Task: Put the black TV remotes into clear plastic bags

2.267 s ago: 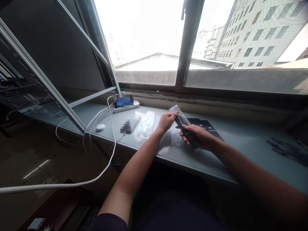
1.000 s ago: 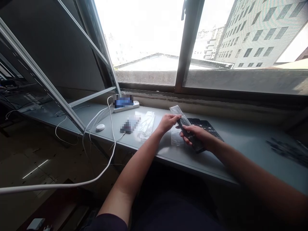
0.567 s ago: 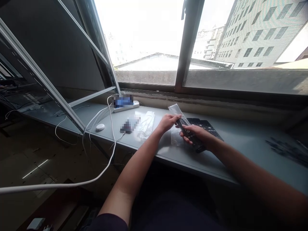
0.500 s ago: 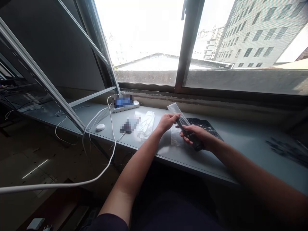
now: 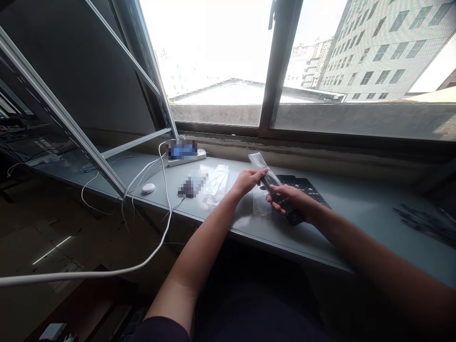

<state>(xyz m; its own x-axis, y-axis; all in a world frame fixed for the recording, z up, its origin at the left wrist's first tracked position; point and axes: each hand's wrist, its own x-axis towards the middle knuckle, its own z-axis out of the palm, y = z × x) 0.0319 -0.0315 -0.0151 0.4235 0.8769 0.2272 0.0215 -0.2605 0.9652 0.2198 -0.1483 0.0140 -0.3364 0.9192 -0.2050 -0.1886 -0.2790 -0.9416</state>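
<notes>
My left hand (image 5: 249, 181) is closed, pinching a clear plastic sleeve (image 5: 257, 162) whose far end sticks up past the fingers. My right hand (image 5: 290, 198) wraps round a black remote control (image 5: 295, 217) with pale button marks. The remote's upper part lies at the sleeve, and part of it seems to be inside. Fingers hide the sleeve's mouth. Behind my right hand, several black remote controls (image 5: 309, 187) lie side by side on the grey table (image 5: 356, 209). Another clear plastic sleeve (image 5: 261, 204) rests flat beneath my hands.
Left of my hands lies a stack of clear plastic sleeves (image 5: 216, 183). A blurred-out object (image 5: 192, 184) with a cable, a round white case (image 5: 148, 188) and a power strip (image 5: 188, 159) stand farther left. Dark items (image 5: 423, 223) pile at right. A white cable (image 5: 142, 263) hangs across the front.
The remote in my right hand has rolled slightly, showing more of its button face. The sleeve's top end has shifted a little. My left hand has hardly moved.
</notes>
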